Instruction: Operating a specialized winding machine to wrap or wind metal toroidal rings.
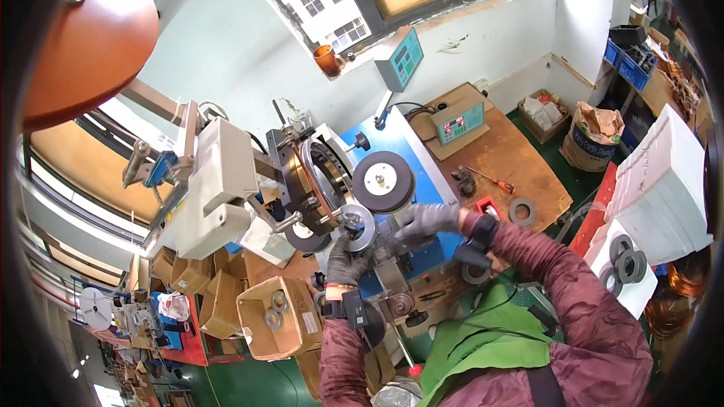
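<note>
My left hand (348,262), in a grey glove, is closed on the lower left edge of a silvery-grey ring (366,236). The ring sits at the front of a winding machine (320,173), below its large dark circular head. My right hand (426,221), also gloved and slightly blurred, hovers over the machine's blue bed (445,247), to the right of the ring. Its fingers reach leftward, with nothing visible in them. Just above the hands is a black wheel (383,182) with a white hub. A second dark wheel (305,238) shows partly behind the ring.
A cardboard box (260,332) with grey rings stands lower left. On the wooden table at right are a display unit (460,123), a screwdriver (492,179) and a dark ring (522,212). Further right, several rings (627,262) lie beside white containers (664,188). A red-knobbed lever (414,369) sticks out below.
</note>
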The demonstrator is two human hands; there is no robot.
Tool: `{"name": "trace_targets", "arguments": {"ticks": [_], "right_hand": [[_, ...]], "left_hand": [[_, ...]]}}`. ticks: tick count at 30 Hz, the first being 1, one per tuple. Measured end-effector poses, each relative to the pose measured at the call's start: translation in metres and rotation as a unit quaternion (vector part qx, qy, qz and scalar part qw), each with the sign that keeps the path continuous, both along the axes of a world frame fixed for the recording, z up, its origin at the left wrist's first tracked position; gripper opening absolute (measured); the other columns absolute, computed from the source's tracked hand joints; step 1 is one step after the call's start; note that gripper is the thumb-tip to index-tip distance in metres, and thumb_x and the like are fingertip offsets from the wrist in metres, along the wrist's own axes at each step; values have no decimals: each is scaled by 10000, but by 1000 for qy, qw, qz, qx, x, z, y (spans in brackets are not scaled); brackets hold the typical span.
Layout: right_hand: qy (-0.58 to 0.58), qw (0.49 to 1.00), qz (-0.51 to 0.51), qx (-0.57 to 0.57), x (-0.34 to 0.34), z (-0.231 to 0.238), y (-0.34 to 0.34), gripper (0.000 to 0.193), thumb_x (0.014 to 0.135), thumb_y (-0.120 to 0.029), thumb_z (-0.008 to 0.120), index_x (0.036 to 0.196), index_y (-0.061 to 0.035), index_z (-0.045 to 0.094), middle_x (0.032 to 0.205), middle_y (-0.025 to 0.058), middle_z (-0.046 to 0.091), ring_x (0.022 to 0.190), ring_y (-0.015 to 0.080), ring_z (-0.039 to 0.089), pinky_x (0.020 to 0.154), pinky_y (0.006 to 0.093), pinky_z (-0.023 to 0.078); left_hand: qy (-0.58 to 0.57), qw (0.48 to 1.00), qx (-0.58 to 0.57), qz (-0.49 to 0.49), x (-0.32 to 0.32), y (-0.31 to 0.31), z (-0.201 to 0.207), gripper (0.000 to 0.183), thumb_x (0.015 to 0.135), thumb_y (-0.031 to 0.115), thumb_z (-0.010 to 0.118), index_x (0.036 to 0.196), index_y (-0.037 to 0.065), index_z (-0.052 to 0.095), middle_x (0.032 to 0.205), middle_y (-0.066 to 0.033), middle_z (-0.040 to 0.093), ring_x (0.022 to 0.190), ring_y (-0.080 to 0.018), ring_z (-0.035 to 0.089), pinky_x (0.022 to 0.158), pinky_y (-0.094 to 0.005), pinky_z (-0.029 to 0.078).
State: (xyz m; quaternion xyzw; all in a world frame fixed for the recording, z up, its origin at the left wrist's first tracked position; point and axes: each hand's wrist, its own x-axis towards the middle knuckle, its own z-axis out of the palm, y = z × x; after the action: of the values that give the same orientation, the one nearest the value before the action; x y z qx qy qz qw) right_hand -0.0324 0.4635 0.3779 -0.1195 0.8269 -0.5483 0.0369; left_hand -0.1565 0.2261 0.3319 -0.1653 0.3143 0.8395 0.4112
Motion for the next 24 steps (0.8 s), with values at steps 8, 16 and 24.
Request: {"name": "trace_targets", "arguments": {"ticks": [8, 16, 24], "right_hand": [[-141, 892, -280, 325, -79, -110, 77, 422, 744, -433, 571, 897, -51, 665, 927, 190, 635, 864, 305, 623, 698, 417, 503], [-223, 862, -298, 345, -122, -132, 60, 346, 731, -410, 608, 927, -135, 680, 917, 117, 661, 874, 250, 642, 670, 407, 517], [-190, 885, -416, -86, -44, -140, 121, 136, 766, -133, 527, 862, -61, 592, 631, 97, 582, 490, 207, 562, 425, 358, 449]], "left_hand": [[15, 998, -16, 52, 13, 11, -2, 455, 767, 100, 628, 1186, 34, 464, 1183, -193, 508, 1074, -369, 506, 860, -534, 473], [30, 997, -22, 65, 19, 6, 2, 364, 775, 73, 622, 1121, 44, 514, 1106, -156, 565, 1034, -321, 539, 871, -526, 467], [37, 999, 32, 15, 14, 11, 6, 359, 746, 52, 614, 1093, 57, 524, 1080, -133, 573, 1010, -316, 551, 866, -530, 461]]}}
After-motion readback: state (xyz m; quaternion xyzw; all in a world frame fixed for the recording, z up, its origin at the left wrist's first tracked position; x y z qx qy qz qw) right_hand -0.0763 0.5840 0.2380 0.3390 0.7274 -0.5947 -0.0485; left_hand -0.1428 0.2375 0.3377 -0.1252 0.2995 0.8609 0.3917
